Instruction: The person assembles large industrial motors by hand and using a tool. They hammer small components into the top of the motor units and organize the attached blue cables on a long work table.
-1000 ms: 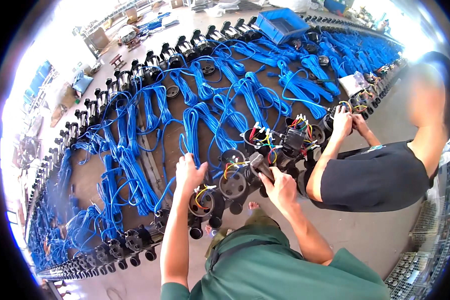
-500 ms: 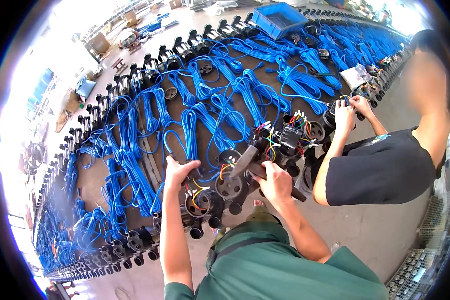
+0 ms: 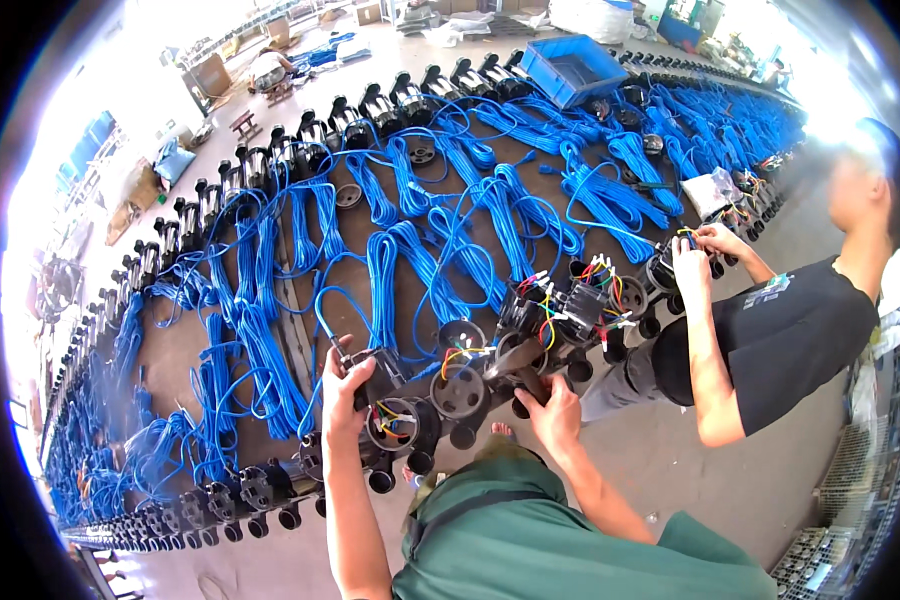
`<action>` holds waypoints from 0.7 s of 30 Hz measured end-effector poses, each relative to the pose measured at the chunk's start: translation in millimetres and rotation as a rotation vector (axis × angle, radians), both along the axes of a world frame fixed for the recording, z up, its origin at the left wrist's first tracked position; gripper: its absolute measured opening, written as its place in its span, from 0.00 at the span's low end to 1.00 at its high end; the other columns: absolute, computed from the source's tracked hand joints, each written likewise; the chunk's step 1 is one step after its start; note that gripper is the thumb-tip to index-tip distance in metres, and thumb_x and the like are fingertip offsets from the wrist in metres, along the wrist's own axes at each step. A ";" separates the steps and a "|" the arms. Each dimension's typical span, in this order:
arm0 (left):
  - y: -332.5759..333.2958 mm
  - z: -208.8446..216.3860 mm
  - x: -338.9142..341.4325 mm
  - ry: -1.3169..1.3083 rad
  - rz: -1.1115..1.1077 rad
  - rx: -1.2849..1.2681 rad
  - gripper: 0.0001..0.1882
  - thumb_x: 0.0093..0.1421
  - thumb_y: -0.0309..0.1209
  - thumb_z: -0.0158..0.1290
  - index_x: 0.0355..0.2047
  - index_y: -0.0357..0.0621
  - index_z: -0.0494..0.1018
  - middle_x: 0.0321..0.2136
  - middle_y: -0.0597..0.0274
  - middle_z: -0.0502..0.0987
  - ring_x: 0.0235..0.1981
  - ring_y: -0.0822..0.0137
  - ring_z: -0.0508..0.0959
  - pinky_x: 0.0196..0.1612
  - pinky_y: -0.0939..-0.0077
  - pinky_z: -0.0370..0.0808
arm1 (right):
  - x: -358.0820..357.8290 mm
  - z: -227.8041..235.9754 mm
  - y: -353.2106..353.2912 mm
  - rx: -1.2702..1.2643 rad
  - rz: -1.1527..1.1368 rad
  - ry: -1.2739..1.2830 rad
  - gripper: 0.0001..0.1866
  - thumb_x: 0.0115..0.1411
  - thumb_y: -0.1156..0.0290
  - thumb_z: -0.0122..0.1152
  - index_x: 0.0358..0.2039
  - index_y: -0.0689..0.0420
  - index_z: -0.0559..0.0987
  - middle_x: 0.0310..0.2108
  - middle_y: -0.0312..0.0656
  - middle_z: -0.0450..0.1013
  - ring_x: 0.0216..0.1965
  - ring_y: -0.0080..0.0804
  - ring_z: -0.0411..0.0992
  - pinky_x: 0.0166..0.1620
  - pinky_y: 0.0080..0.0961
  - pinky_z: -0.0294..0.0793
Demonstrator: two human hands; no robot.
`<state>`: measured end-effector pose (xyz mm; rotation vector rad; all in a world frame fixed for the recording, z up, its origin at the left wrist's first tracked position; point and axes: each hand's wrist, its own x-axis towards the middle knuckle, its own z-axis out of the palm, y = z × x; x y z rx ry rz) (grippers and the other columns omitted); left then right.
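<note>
My left hand (image 3: 346,392) is closed round a black housing part (image 3: 378,372); a blue cable (image 3: 342,305) loops up beside the thumb. Just below sits a round black housing (image 3: 394,424) with red, yellow and white wires inside. In my right hand (image 3: 558,412) is a hammer (image 3: 518,362), gripped by its dark handle, its grey head blurred and pointing left. Next to the hammer head stands another black housing (image 3: 460,392) with a holed round face. More housings with coloured wires (image 3: 580,305) lie beyond my right hand.
Coiled blue cable bundles (image 3: 380,290) cover the brown table (image 3: 355,275), edged by rows of black housings (image 3: 345,122). A blue crate (image 3: 572,75) rests at the far edge. At my right, a co-worker in a dark shirt (image 3: 785,330) handles wires; wire racks (image 3: 850,470) stand behind.
My left hand has turned, and the black part now shows above its fingers. The hammer has swung lower with my right hand. The co-worker has leaned back, and the view has shifted slightly.
</note>
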<state>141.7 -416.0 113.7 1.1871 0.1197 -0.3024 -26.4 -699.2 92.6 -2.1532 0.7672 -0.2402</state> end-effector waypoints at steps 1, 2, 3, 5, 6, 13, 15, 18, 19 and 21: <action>-1.2 1.3 1.0 0.010 -0.007 0.006 0.40 0.55 0.28 0.68 0.65 0.37 0.62 0.40 0.57 0.79 0.37 0.66 0.83 0.42 0.71 0.83 | 4.8 -3.9 -7.2 -0.052 0.025 0.012 0.26 0.59 0.53 0.75 0.43 0.63 0.77 0.31 0.55 0.82 0.34 0.56 0.82 0.37 0.48 0.80; -2.5 3.8 2.0 0.021 -0.014 0.013 0.39 0.55 0.28 0.68 0.65 0.37 0.62 0.40 0.57 0.79 0.37 0.66 0.83 0.42 0.71 0.83 | 13.0 -5.9 -15.1 -0.099 0.053 0.035 0.27 0.59 0.53 0.74 0.44 0.63 0.77 0.33 0.56 0.82 0.36 0.56 0.82 0.39 0.48 0.80; -5.6 6.4 1.2 0.030 0.001 0.011 0.39 0.55 0.28 0.67 0.65 0.37 0.62 0.39 0.58 0.79 0.37 0.66 0.83 0.41 0.72 0.83 | 20.2 -5.3 -19.9 -0.121 0.072 0.080 0.27 0.59 0.52 0.74 0.46 0.62 0.78 0.34 0.56 0.82 0.38 0.56 0.82 0.41 0.47 0.80; -7.2 4.8 1.6 0.028 0.011 0.018 0.39 0.55 0.29 0.68 0.65 0.37 0.63 0.39 0.58 0.78 0.37 0.66 0.83 0.40 0.71 0.84 | 33.8 0.8 -21.8 -0.110 0.078 0.146 0.29 0.59 0.51 0.74 0.49 0.62 0.80 0.38 0.57 0.82 0.41 0.56 0.82 0.44 0.47 0.80; -5.2 0.7 1.6 0.021 0.018 0.028 0.39 0.55 0.29 0.68 0.65 0.37 0.63 0.39 0.58 0.78 0.37 0.66 0.83 0.40 0.71 0.84 | 37.8 5.3 -16.9 -0.095 0.071 0.165 0.29 0.59 0.51 0.74 0.49 0.63 0.80 0.39 0.57 0.83 0.42 0.55 0.82 0.45 0.46 0.80; -2.0 -3.6 2.8 0.041 -0.009 0.008 0.38 0.55 0.31 0.68 0.64 0.37 0.65 0.41 0.56 0.78 0.37 0.64 0.83 0.43 0.69 0.83 | 42.5 -0.7 -26.8 0.063 0.001 -0.045 0.27 0.62 0.50 0.69 0.45 0.66 0.81 0.39 0.59 0.82 0.43 0.55 0.82 0.47 0.44 0.79; 2.6 -6.5 3.4 0.041 -0.010 0.006 0.37 0.56 0.31 0.68 0.63 0.37 0.65 0.41 0.56 0.79 0.40 0.63 0.83 0.45 0.68 0.83 | 53.6 -3.2 -36.6 -0.075 0.004 0.077 0.25 0.64 0.51 0.68 0.42 0.64 0.79 0.37 0.60 0.81 0.41 0.58 0.81 0.45 0.47 0.79; 6.0 -6.0 2.9 0.062 -0.018 -0.016 0.36 0.56 0.31 0.67 0.63 0.37 0.66 0.42 0.55 0.79 0.42 0.64 0.83 0.45 0.68 0.83 | 60.3 3.5 -39.0 -0.182 0.028 0.107 0.22 0.65 0.54 0.67 0.41 0.63 0.76 0.35 0.61 0.80 0.39 0.62 0.80 0.43 0.51 0.79; 8.6 -6.8 2.4 0.059 -0.016 -0.023 0.35 0.57 0.31 0.66 0.63 0.37 0.66 0.42 0.55 0.79 0.42 0.64 0.83 0.45 0.68 0.83 | 58.5 5.5 -37.4 -0.213 0.038 0.103 0.20 0.65 0.57 0.67 0.42 0.63 0.76 0.36 0.60 0.80 0.39 0.62 0.80 0.43 0.51 0.79; 11.9 -7.8 2.4 0.051 -0.012 -0.040 0.34 0.57 0.32 0.65 0.62 0.37 0.66 0.42 0.55 0.80 0.42 0.64 0.83 0.45 0.69 0.82 | 49.2 6.9 -30.8 -0.272 0.062 0.039 0.18 0.65 0.60 0.66 0.44 0.63 0.75 0.37 0.59 0.80 0.39 0.61 0.80 0.43 0.51 0.80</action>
